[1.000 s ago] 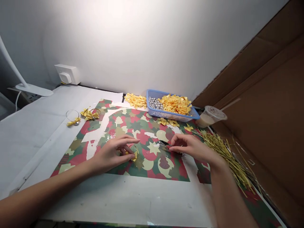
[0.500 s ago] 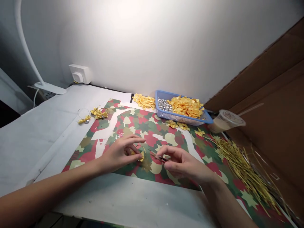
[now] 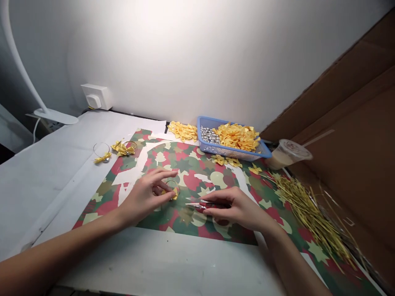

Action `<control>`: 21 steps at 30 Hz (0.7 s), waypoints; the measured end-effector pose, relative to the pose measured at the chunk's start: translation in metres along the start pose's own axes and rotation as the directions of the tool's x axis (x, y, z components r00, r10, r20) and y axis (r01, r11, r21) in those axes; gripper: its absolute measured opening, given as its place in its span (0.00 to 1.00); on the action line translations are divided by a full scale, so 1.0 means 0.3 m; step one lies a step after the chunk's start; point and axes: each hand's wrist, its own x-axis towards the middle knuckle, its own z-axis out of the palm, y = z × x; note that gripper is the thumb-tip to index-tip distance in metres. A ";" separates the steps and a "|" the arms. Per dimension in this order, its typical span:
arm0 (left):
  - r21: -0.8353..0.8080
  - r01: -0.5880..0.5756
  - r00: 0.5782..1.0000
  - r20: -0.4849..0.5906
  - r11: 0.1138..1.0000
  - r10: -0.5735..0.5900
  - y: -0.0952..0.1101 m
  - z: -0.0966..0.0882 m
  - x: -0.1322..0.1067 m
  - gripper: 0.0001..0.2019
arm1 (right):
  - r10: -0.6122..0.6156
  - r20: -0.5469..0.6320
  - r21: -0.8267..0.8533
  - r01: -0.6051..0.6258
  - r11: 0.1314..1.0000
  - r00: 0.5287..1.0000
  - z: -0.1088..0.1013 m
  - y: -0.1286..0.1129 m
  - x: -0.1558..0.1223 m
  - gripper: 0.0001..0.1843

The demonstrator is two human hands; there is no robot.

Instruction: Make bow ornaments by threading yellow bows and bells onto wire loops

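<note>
Scissors [image 3: 200,205] sit pinched in your right hand [image 3: 237,209], blades [image 3: 191,202] aimed at the yellow ribbon bow [image 3: 175,193] your left hand [image 3: 143,199] pinches steady on its wire ring [image 3: 172,181].

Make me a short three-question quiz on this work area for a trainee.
1. What does the right hand hold? A. a lidded plastic cup; B. a small pointed metal tool; C. a handful of silver beads.
2. True or false: the silver beads lie in the blue plastic basket.
3. Fill in the blank: the left hand is at a small wire ring with a yellow ribbon ____ on it.

Key: 1. B; 2. true; 3. bow
</note>
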 end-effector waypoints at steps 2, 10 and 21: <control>0.006 0.027 1.000 -0.011 1.000 -0.027 0.011 -0.008 0.003 0.18 | 0.026 -0.029 0.074 -0.024 0.997 0.999 -0.007 0.003 0.005 0.13; 0.081 -0.136 0.988 0.083 0.987 0.129 -0.001 -0.005 -0.001 0.19 | -0.040 -0.042 0.401 0.053 0.915 0.998 -0.011 -0.029 0.012 0.11; 0.111 -0.163 0.983 0.109 0.980 0.151 0.001 -0.010 -0.001 0.20 | 0.035 -0.114 0.345 0.006 0.938 0.993 -0.012 0.010 0.024 0.15</control>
